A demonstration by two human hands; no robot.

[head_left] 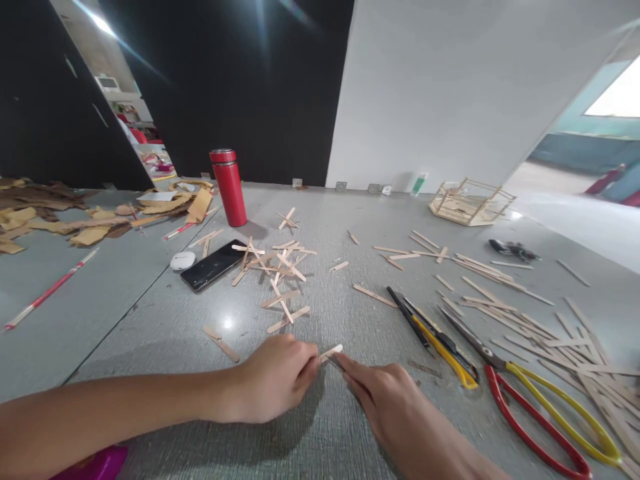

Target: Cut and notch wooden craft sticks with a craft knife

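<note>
My left hand [283, 373] is closed around a wooden craft stick [331, 352], whose pale rounded end sticks out to the right past the fingers. Close against that end, my right hand [383, 397] is pinched with the fingers pointing toward the stick. A small dark sliver shows at its fingertips, too small to name. Beyond my left hand lies a loose pile of craft sticks [287, 267], some crossed over one another. A broken craft stick [221, 343] rests above my left wrist.
To the right lie a black pen [410, 319], a yellow utility knife [445, 347], large scissors [500, 367] and many sticks [555, 333]. Farther back stand a small stick frame [470, 202] and a red flask [230, 190]. A phone [213, 267] and cardboard scraps [100, 223] are left.
</note>
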